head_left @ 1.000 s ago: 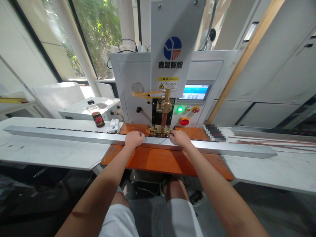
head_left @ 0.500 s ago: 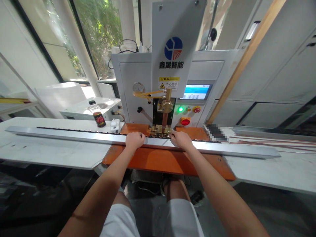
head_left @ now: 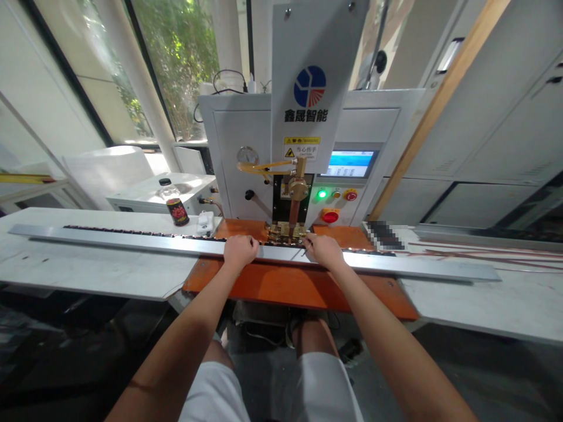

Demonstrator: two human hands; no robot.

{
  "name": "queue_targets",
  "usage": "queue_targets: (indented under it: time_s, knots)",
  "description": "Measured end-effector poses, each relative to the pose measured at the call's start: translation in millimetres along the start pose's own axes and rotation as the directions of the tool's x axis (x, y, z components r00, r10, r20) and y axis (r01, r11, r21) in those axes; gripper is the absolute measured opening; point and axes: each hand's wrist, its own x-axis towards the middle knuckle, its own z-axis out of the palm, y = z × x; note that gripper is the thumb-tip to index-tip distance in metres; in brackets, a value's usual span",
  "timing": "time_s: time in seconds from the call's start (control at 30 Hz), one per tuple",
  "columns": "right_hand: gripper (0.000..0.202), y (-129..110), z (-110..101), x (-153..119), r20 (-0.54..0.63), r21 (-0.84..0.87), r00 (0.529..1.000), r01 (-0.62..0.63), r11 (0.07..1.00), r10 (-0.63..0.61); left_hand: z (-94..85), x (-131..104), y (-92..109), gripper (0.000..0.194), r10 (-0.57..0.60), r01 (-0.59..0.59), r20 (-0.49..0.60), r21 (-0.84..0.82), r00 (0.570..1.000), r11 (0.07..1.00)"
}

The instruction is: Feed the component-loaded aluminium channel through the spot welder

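Note:
My left hand (head_left: 241, 251) is closed at the long silver metal bar (head_left: 132, 244), its curled fingers reaching over to a dark, toothed, chain-like strip (head_left: 105, 230) along the bar's far edge. To the right, my right hand (head_left: 324, 251) is pinched at the same strip, close beside the brass clamp block (head_left: 285, 233). Its fingertips are partly hidden, so what exactly they grip is hard to see. Between my hands, a copper electrode (head_left: 294, 212) of the bench machine points down at the strip. Whether it touches the strip cannot be made out.
Behind stands the grey machine (head_left: 240, 135) with a lit screen (head_left: 349, 163), a glowing green button (head_left: 322, 194) and red knobs. A labelled bottle (head_left: 177, 211) and a white object (head_left: 205, 223) stand back left. Thin copper-coloured rods (head_left: 479, 256) lie right. An orange board (head_left: 272, 287) lies beneath the bar.

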Motion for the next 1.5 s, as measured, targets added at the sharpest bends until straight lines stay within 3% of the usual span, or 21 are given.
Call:
queue_targets:
  time_s: [0.47, 1.1, 1.5]
  knots:
    - [0.051, -2.5, 4.3, -3.9, -0.039, -0.049, 0.999, -0.017, 0.999, 0.015, 2.3, -4.7, 0.0, 0.046, 0.004, -0.005, -0.059, -0.015, 0.998, 1.000]
    - [0.055, -2.9, -2.4, -7.4, 0.045, -0.033, 0.998, -0.039, 0.999, 0.040, -0.4, -7.3, 0.7, 0.045, -0.004, 0.004, -0.040, -0.009, 0.999, 1.000]
    - [0.053, 3.7, 3.6, -6.5, -0.001, -0.032, 0.999, -0.051, 0.998, 0.051, 3.4, -6.2, 5.0, 0.045, 0.012, -0.013, -0.068, -0.008, 0.998, 1.000]
